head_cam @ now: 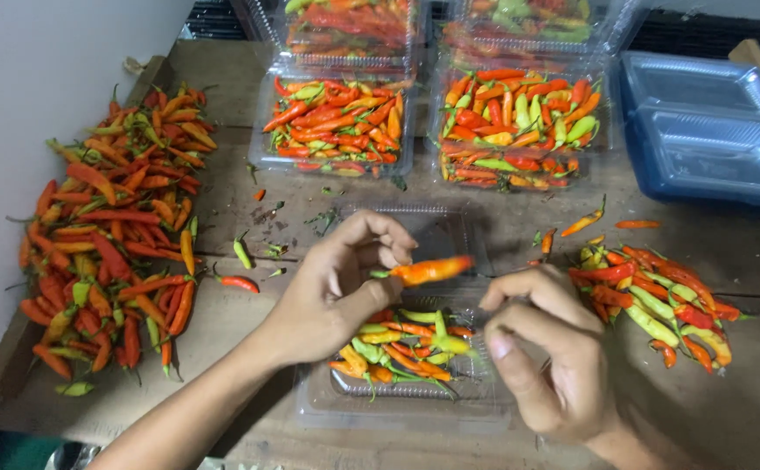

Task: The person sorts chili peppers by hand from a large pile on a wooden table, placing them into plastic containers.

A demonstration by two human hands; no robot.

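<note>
Left hand (332, 292) fingers pinch an orange chili (428, 271) above a clear tray (328, 402) (half filled); right hand (541, 348) fingers curl together, empty.

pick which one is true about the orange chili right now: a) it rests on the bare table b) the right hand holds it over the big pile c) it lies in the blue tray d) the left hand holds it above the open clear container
d: the left hand pinches the orange chili by its stem end, above the open clear container partly filled with chilies, while the right hand is beside it, not gripping it.
</note>
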